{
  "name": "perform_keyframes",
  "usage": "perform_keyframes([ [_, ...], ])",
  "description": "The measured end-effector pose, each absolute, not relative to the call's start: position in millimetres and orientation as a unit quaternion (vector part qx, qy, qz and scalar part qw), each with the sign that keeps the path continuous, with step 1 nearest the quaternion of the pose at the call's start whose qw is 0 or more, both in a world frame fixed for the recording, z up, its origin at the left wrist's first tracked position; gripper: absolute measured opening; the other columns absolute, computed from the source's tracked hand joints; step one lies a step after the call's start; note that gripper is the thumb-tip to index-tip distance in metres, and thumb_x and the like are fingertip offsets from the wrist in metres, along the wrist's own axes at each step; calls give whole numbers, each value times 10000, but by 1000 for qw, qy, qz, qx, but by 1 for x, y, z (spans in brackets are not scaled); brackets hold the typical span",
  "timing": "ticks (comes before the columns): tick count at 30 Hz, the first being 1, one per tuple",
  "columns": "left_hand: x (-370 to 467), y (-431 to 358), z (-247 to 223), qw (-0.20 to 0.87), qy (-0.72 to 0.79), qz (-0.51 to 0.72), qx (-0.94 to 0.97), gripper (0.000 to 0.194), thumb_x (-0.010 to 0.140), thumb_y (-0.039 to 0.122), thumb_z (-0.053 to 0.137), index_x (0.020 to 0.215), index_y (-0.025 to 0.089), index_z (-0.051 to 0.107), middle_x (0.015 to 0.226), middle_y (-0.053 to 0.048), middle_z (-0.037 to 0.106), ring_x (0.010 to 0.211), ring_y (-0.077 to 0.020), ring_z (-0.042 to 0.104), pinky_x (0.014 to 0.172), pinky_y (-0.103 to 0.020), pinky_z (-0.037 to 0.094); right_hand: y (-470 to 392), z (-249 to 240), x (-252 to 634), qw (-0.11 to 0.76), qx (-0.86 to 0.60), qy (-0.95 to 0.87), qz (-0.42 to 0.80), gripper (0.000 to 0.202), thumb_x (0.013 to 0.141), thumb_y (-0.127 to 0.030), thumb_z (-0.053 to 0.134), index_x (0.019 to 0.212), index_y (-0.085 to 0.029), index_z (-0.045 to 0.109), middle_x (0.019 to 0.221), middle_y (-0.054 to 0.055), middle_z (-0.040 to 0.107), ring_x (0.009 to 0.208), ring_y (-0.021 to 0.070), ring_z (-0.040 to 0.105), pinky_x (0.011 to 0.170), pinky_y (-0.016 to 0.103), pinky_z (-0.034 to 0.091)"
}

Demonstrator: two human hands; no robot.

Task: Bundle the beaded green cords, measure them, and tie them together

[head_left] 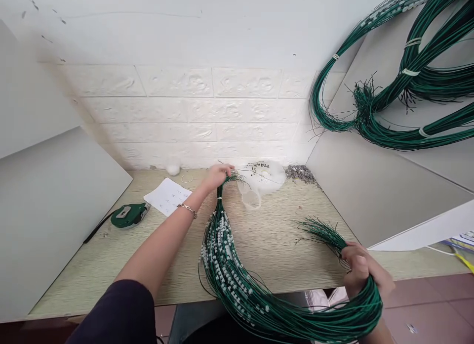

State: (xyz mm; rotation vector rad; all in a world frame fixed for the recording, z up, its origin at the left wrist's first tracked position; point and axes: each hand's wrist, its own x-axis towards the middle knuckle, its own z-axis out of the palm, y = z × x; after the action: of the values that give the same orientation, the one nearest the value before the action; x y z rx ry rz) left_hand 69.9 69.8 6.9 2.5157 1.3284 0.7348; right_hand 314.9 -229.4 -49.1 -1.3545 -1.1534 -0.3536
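A long bundle of thin green wires [292, 317] with many small white beads hangs in a curve between my two hands, over the table's front edge. My left hand [217, 177] is closed round its far end, just above a pale band [219, 198] tied about the wires. On the right, my right hand [365, 270] is wrapped round the other end. Loose wire tips fan out past that fist over the tabletop. A chain bracelet circles my left wrist.
A green tape measure [128, 215] and a written paper sheet [168, 196] lie at left. Near the wall are a translucent plastic bag [268, 178] and a pile of tiny grey bits [300, 174]. More tied green wire bundles [392, 99] hang at upper right. White panels flank both sides.
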Motion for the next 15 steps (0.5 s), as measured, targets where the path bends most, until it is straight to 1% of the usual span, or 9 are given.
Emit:
perform_keyframes([
  [2,50,77,17,82,502,289,811,393,663,29,256,836,126,595,1123,-56,556,1066,-143,472,913,-270,352,-221,-53,321,607,-573,-525,-168,232,771,-169,420,540,-187,441,541,12,473,554,184,525,756,436,463],
  [4,26,83,22,58,554,309,771,413,665,15,227,894,106,558,1188,-88,500,1114,-163,428,923,-294,335,-218,-58,332,548,-596,-561,-170,191,775,-178,428,589,-185,470,612,26,526,628,195,557,818,438,438],
  [5,15,86,22,52,575,306,757,399,672,23,238,905,105,551,1167,-101,511,1098,-179,440,913,-307,338,-219,-60,338,514,-617,-570,-170,177,782,-194,428,614,-184,482,672,39,550,685,204,567,830,437,427],
  [8,-15,93,12,55,616,250,745,262,691,122,375,865,109,570,983,-132,595,948,-237,527,823,-331,388,-220,-62,355,398,-664,-611,-163,191,810,-269,409,685,-176,520,917,85,558,860,229,542,796,412,423],
  [10,-25,94,0,61,625,203,751,189,663,208,493,793,113,590,903,-147,611,901,-268,538,794,-341,396,-218,-56,361,320,-668,-648,-176,227,823,-311,397,725,-174,550,1028,99,521,894,233,522,758,388,421],
  [12,-30,93,-11,62,629,166,757,168,652,262,534,708,115,595,852,-160,612,879,-283,538,782,-352,396,-212,-45,364,253,-669,-668,-206,263,830,-345,390,774,-176,583,1046,106,507,861,226,515,730,370,414],
  [15,-28,92,-20,57,635,141,757,189,709,247,467,689,110,596,859,-178,599,873,-288,535,771,-371,392,-198,-26,367,202,-654,-670,-288,309,829,-401,401,808,-176,612,946,105,539,751,195,504,673,328,403],
])
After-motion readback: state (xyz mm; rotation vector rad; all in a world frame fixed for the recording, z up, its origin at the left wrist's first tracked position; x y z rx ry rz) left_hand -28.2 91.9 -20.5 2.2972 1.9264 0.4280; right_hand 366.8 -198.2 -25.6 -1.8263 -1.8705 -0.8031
